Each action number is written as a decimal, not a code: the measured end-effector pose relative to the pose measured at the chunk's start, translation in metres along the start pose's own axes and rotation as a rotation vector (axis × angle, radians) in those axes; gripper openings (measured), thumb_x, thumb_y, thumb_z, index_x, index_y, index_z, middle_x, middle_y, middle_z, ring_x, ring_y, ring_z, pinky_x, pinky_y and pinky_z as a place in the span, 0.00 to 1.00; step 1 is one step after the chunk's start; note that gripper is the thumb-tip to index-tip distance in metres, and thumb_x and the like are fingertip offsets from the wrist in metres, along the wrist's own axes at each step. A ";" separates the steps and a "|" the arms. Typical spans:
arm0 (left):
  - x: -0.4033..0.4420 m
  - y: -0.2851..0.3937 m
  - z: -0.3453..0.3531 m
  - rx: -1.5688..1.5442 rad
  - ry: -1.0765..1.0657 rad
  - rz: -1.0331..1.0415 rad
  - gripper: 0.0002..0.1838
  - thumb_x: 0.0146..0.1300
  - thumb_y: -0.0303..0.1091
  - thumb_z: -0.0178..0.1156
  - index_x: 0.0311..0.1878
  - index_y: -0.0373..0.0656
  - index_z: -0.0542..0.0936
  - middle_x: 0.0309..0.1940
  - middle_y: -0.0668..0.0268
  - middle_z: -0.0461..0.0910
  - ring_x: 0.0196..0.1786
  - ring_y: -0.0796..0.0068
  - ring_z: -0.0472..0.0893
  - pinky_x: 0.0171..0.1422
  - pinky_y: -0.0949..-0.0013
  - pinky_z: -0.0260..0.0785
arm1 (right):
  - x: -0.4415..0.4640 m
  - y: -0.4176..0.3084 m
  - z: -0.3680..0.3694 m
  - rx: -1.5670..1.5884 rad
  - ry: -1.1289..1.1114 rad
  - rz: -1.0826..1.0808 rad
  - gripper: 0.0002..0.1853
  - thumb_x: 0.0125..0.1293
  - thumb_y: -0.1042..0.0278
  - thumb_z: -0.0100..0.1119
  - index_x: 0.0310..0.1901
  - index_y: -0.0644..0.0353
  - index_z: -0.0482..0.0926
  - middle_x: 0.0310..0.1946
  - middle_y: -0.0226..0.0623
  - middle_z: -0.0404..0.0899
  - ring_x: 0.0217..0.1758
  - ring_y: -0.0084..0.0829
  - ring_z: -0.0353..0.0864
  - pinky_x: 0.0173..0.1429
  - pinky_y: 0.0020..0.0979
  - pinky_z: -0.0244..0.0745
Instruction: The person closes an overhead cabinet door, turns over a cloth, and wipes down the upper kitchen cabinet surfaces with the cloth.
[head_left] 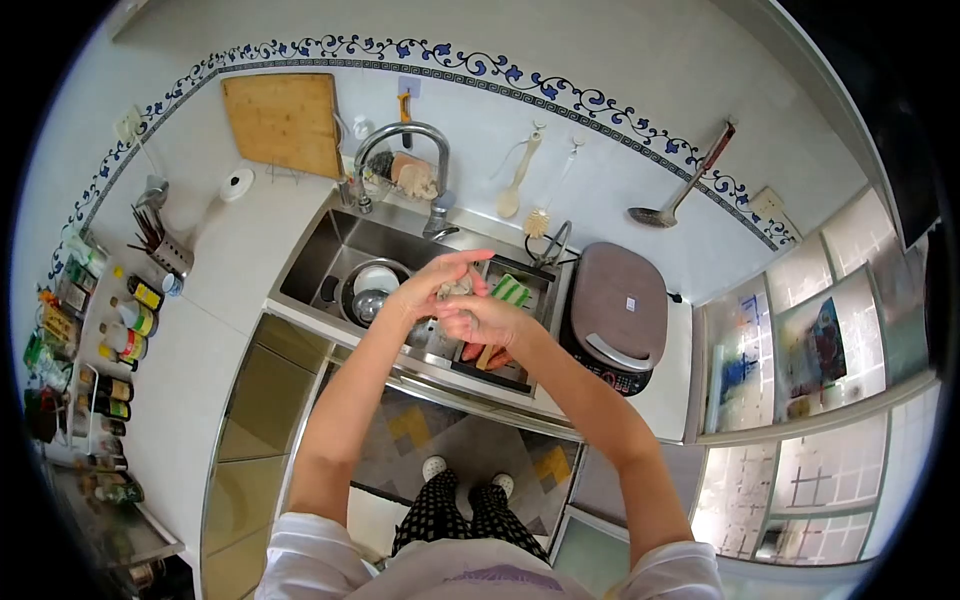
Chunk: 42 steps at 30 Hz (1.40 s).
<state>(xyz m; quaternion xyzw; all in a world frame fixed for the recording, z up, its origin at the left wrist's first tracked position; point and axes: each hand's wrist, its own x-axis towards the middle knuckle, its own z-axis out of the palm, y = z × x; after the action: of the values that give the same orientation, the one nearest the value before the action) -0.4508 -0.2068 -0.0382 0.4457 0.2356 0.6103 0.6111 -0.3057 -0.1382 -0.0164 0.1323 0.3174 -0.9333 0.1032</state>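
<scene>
Both my hands meet over the front of the sink [325, 250]. My left hand [432, 284] has an index finger stretched to the right, its other fingers bent around a pale, crumpled thing [456, 288] that may be a cloth. Just below and to the right, my right hand [487, 318] is closed against the same thing, its fingers curled. Under my left hand stands a dark-rimmed pot [347, 290] holding a white dish [377, 279] and a shiny metal bowl [369, 304]. A green-and-white striped sponge [511, 290] lies right of my hands, with reddish root vegetables [499, 359] below it.
A curved faucet [443, 165] rises behind the sink. To the right sits a brown-lidded electric griddle [620, 305]. A cutting board [282, 122] leans at the back left, and a skimmer [690, 180] hangs on the wall. Several bottles [130, 318] line the left counter.
</scene>
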 end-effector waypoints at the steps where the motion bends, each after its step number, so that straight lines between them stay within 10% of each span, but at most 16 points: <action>1: 0.004 0.004 0.003 0.065 0.171 -0.045 0.34 0.71 0.52 0.61 0.68 0.31 0.72 0.27 0.66 0.80 0.37 0.75 0.81 0.62 0.66 0.72 | 0.004 -0.004 0.000 -0.072 0.038 0.013 0.06 0.71 0.73 0.59 0.34 0.55 0.73 0.22 0.19 0.63 0.21 0.12 0.61 0.25 0.18 0.55; 10: 0.047 0.025 -0.008 0.139 0.484 -0.162 0.24 0.75 0.46 0.58 0.63 0.38 0.77 0.19 0.75 0.68 0.27 0.82 0.71 0.39 0.75 0.68 | 0.032 -0.050 -0.010 -0.646 0.438 -0.009 0.13 0.55 0.64 0.66 0.27 0.52 0.68 0.20 0.22 0.65 0.14 0.14 0.59 0.17 0.21 0.50; 14: 0.067 0.013 -0.022 0.056 0.765 -0.150 0.19 0.74 0.44 0.58 0.58 0.41 0.80 0.20 0.72 0.68 0.25 0.80 0.70 0.29 0.73 0.63 | 0.064 -0.054 -0.051 -1.005 0.726 -0.145 0.22 0.50 0.58 0.70 0.41 0.63 0.73 0.28 0.46 0.80 0.29 0.40 0.81 0.31 0.38 0.75; 18: 0.085 -0.013 -0.055 -0.011 0.916 -0.079 0.13 0.71 0.36 0.57 0.53 0.41 0.82 0.21 0.68 0.70 0.23 0.76 0.69 0.26 0.69 0.61 | 0.071 -0.054 -0.050 -1.385 0.945 -0.276 0.37 0.51 0.54 0.71 0.54 0.73 0.67 0.42 0.68 0.82 0.52 0.60 0.83 0.54 0.48 0.78; 27: 0.099 -0.016 -0.058 -0.215 1.265 -0.198 0.16 0.71 0.23 0.43 0.55 0.39 0.79 0.21 0.71 0.70 0.22 0.78 0.67 0.26 0.73 0.62 | 0.076 -0.041 -0.027 -1.574 1.205 -0.225 0.24 0.67 0.62 0.59 0.52 0.75 0.63 0.41 0.63 0.83 0.46 0.58 0.85 0.49 0.51 0.80; 34: 0.115 -0.136 -0.190 -0.298 1.224 -0.146 0.04 0.68 0.24 0.57 0.34 0.38 0.78 0.24 0.64 0.76 0.24 0.71 0.74 0.28 0.66 0.67 | 0.073 -0.029 -0.032 -1.473 1.189 -0.178 0.27 0.67 0.55 0.61 0.51 0.72 0.64 0.44 0.65 0.82 0.50 0.61 0.83 0.53 0.51 0.79; 40: 0.069 -0.049 -0.080 -0.350 0.953 -0.347 0.07 0.72 0.34 0.58 0.42 0.40 0.76 0.28 0.65 0.78 0.28 0.69 0.78 0.35 0.63 0.74 | 0.073 -0.016 -0.090 -1.781 0.980 -0.388 0.29 0.62 0.58 0.65 0.56 0.73 0.68 0.41 0.57 0.84 0.44 0.52 0.87 0.46 0.45 0.81; 42: 0.061 -0.032 -0.054 -0.278 0.804 -0.356 0.10 0.74 0.38 0.56 0.46 0.41 0.76 0.33 0.65 0.79 0.34 0.69 0.80 0.42 0.63 0.76 | 0.047 -0.031 -0.077 -1.130 0.773 -0.061 0.36 0.54 0.51 0.73 0.56 0.72 0.73 0.39 0.47 0.84 0.41 0.41 0.86 0.43 0.34 0.80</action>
<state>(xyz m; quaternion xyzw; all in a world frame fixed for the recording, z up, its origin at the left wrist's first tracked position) -0.4701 -0.1304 -0.0760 0.0402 0.4428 0.6461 0.6204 -0.3451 -0.0716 -0.0722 0.3729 0.7735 -0.5125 0.0091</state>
